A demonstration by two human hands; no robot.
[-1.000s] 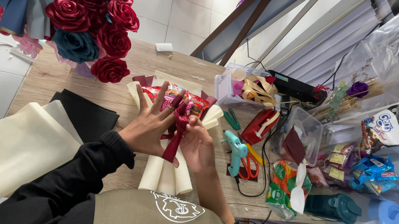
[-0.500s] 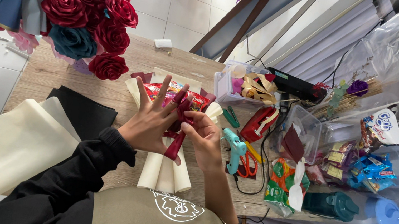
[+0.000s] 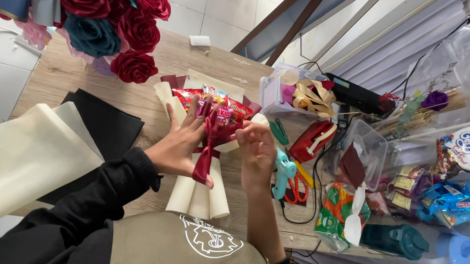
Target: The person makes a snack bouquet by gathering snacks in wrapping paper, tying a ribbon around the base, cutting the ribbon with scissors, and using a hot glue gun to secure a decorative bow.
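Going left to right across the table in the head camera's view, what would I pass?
Cream paper sheets → black paper sheet → left hand → dark red ribbon → right hand → light blue glue gun → dark green bottle → blue round lid.

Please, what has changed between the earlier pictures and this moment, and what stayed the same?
Little changed. The left hand and right hand remain at the dark red ribbon tied around the snack bouquet; the fingers shifted only slightly. The cream wrap, glue gun, scissors and rose bouquet stayed in place.
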